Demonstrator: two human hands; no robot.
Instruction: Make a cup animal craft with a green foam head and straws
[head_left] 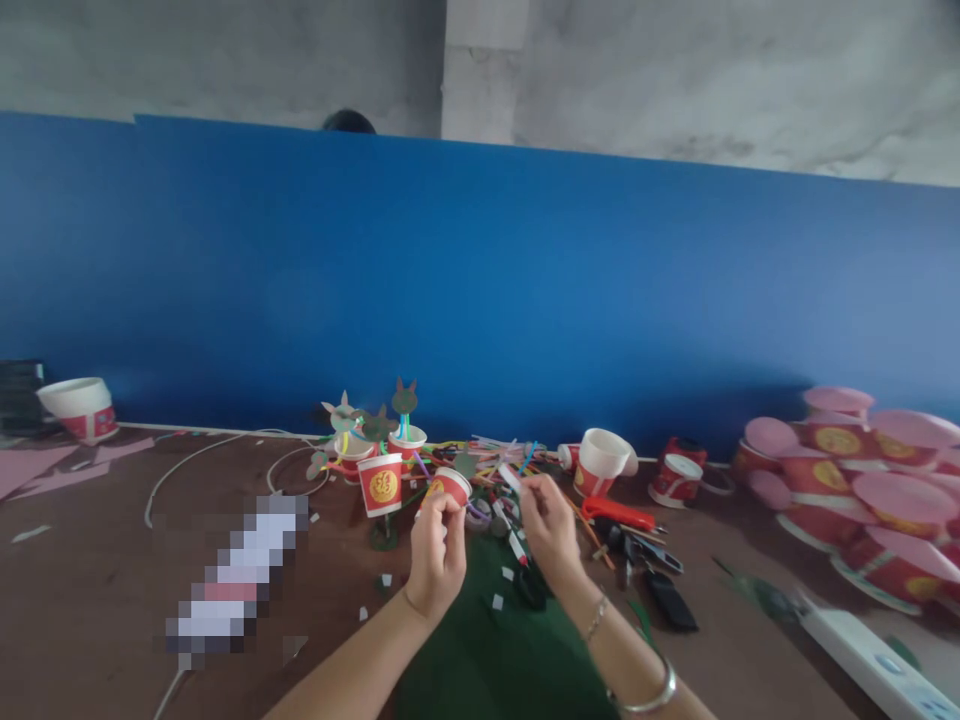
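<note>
My left hand (439,555) is closed in a pinch in front of a tilted red-and-white paper cup (453,484). Whatever lies between its fingertips is hidden, and I cannot tell whether they touch the cup. To its right, my right hand (551,525) pinches a small white strip (509,476) that sticks out to the left. Another red paper cup (381,486) with a yellow round print stands left of my left hand. Behind it, grey animal-head cutouts (405,397) rise on coloured stems from cups. A green mat (495,660) lies under my hands.
Coloured pipe cleaners (517,452) lie tangled at the back. Right of them are an orange-handled tool (619,513), a black object (670,600) and a stack of pink-topped cups (840,480). A white power strip (877,655) sits front right; a blue partition (480,290) borders the table.
</note>
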